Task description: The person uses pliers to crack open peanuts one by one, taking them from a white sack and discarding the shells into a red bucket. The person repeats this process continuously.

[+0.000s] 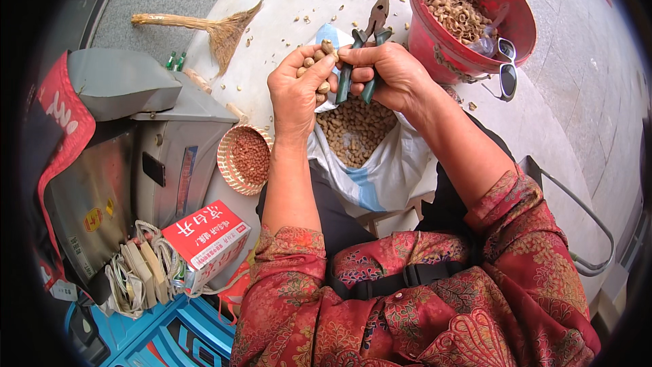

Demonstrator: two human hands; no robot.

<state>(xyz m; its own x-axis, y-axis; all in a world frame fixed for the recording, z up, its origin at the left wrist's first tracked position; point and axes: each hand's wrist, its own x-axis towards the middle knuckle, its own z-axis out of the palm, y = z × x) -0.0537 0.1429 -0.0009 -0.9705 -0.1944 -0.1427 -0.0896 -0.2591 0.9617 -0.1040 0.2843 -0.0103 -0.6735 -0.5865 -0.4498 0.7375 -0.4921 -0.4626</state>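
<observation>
My left hand (300,86) holds several unshelled peanuts (323,86) between its thumb and fingers. In my right hand (392,74) is a pair of combination pliers (378,18) with green handles, jaws pointing up and away from me. My right thumb and forefinger meet the left fingertips at one peanut. Below both hands, a white and blue woven sack (392,181) lies open between my legs, full of unshelled peanuts (356,130). Left of the sack, a round woven basket (232,176) holds reddish shelled peanuts (250,157).
A red bucket (425,43) of empty shells stands at the back right, white-framed sunglasses (508,79) hooked on its rim. A short straw broom (224,30) lies back left. A metal machine (178,163), a red-and-white carton (211,234) and a blue case (168,334) line my left.
</observation>
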